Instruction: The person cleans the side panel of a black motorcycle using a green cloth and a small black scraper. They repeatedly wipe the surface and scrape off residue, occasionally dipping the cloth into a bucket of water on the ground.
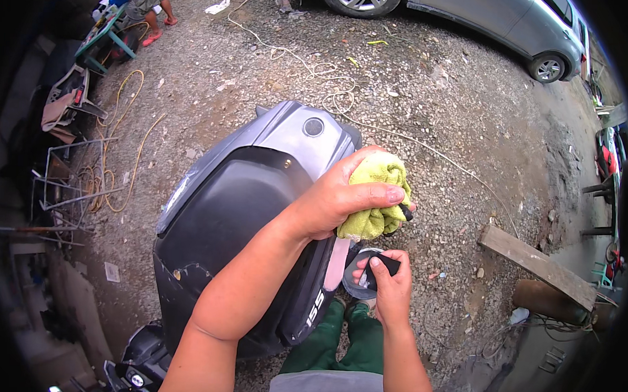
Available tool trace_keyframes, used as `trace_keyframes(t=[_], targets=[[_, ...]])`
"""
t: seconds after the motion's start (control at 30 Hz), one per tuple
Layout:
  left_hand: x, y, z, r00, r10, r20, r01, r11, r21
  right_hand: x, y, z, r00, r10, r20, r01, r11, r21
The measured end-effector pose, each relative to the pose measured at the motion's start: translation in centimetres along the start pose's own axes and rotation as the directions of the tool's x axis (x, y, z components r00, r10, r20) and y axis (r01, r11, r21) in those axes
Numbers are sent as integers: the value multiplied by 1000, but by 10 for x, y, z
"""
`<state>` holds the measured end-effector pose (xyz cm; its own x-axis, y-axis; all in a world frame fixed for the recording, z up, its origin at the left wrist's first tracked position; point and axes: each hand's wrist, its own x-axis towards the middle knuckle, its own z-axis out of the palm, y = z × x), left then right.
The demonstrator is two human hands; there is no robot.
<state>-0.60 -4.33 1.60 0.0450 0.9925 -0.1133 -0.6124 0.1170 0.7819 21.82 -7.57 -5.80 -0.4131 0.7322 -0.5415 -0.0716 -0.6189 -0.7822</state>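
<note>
Lime cloth (pixel 378 172) tight in curled left hand (pixel 329 205), forearm (pixel 249 280) aslant; black piece (pixel 388 263) in pinched right hand (pixel 395 290).

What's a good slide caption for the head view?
Left hand gripping a yellow-green cloth by a motorbike, right hand holding a small black piece near a bucket.

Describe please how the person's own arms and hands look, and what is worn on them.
The left hand and right hand wear no gloves, and no rings show on the visible fingers. Both forearms are bare, without watch or bracelet; no sleeves are in view. Below are a grey top and green trousers.
</note>
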Motion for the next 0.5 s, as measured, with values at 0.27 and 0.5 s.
trace_keyframes(t=[0.27, 0.5], targets=[[-3, 1, 0, 997, 20, -80, -12, 996, 91, 20, -15, 13, 972, -73, 225, 130, 960, -248], [2, -2, 9, 997, 68, -25, -54, 932, 359, 48, -24, 33, 916, -344, 206, 399, 829, -390]])
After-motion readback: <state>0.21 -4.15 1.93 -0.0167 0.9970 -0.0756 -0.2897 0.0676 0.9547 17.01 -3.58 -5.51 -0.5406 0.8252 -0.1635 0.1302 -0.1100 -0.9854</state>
